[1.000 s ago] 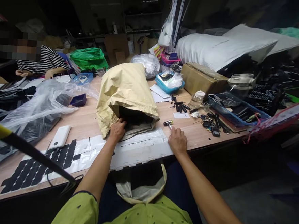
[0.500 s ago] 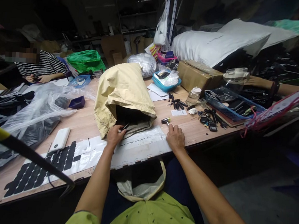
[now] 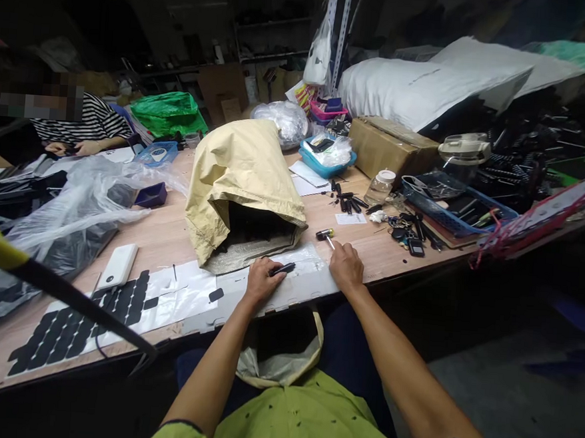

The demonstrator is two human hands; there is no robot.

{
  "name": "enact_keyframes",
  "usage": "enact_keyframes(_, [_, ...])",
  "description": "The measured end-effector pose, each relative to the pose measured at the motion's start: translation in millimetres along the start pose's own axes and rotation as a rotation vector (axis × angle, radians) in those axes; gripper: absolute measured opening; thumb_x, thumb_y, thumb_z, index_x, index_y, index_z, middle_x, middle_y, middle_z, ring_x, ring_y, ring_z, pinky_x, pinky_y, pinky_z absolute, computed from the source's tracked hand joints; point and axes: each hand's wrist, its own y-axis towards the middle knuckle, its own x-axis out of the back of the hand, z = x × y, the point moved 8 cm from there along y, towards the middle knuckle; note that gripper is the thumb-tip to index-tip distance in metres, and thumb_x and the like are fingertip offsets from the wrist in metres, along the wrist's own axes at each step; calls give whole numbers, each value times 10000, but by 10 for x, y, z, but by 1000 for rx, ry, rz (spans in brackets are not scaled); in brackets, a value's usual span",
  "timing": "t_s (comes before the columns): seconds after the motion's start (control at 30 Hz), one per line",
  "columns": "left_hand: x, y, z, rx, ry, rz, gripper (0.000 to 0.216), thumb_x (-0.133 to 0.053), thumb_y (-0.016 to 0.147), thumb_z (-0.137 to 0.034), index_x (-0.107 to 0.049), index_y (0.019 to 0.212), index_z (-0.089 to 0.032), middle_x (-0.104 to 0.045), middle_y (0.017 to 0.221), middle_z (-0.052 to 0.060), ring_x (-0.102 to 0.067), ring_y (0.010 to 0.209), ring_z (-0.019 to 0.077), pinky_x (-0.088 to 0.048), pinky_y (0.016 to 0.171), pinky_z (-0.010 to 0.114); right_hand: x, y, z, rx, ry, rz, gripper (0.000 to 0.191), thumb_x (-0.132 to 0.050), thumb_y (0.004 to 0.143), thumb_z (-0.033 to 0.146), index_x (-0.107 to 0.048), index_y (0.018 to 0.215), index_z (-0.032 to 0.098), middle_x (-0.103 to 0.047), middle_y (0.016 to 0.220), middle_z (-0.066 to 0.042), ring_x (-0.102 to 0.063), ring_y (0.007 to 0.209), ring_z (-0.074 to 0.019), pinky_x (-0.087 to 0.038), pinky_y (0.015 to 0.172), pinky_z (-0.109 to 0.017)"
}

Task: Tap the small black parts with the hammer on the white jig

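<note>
And there it was, the slim black elongated piece (image 3: 283, 269), out over the flat whitish panel (image 3: 304, 286) at the table's near edge, held by the bare left hand (image 3: 263, 280)! That hand was partly curled, thumb and fingers closed on the piece's near end, the other end jutting free. Its long axis ran rightward and slightly away from the person, so the free end pointed roughly towards the bare right hand (image 3: 347, 266). The left was plainly the nearer hand, the right well clear of the piece. And what a grip on that side: fingers folded round the silvery metal shaft of the small hammer with a black-and-yellow cylindrical head (image 3: 325, 234), the head poking out beyond the knuckles, up and to the right of the piece, with a gap between them. Just past the left hand gaped the dark mouth of the bulky pale-yellow fabric sack (image 3: 249, 166). As for looks, the piece was dark all over, narrow and slightly tapered at its free end; finer detail was too small to make out, and whether it touched the panel, you couldn't tell!
</note>
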Motion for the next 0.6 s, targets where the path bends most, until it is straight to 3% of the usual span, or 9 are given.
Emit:
enact_keyframes(0.17, [4, 9, -29, 57, -54, 7, 184, -714, 759, -228, -780, 929, -259, -702, 923, 26, -589, 953, 225, -460, 907, 374, 160, -378, 87, 122, 409, -37, 406, -408, 906, 193, -677, 1209, 201, -680, 999, -95, -613, 916, -214, -500, 816, -321])
enact_keyframes(0.27, [-16, 15, -49, 87, -77, 23, 182, -719, 742, -227, -784, 909, -262, -711, 917, 21, -590, 949, 229, -458, 912, 381, 198, -679, 271, 213, 571, 36, 379, -432, 917, 252, -700, 1182, 213, -709, 1009, -82, -647, 937, -207, -532, 846, -330])
enact_keyframes(0.4, [-34, 27, -56, 102, -99, 18, 177, -718, 739, -232, -788, 896, -278, -715, 906, 13, -588, 937, 227, -455, 917, 389, 255, -843, 433, 256, 644, 46, 377, -446, 919, 261, -705, 1191, 234, -726, 1048, -80, -663, 997, -208, -542, 896, -345])
enact_keyframes(0.6, [-44, 31, -89, 123, -104, 18, 178, -735, 723, -221, -791, 883, -277, -719, 909, 13, -588, 943, 230, -451, 909, 387, 198, -772, 464, 250, 636, 128, 371, -445, 901, 237, -712, 1157, 211, -737, 1028, -83, -676, 992, -205, -547, 901, -340])
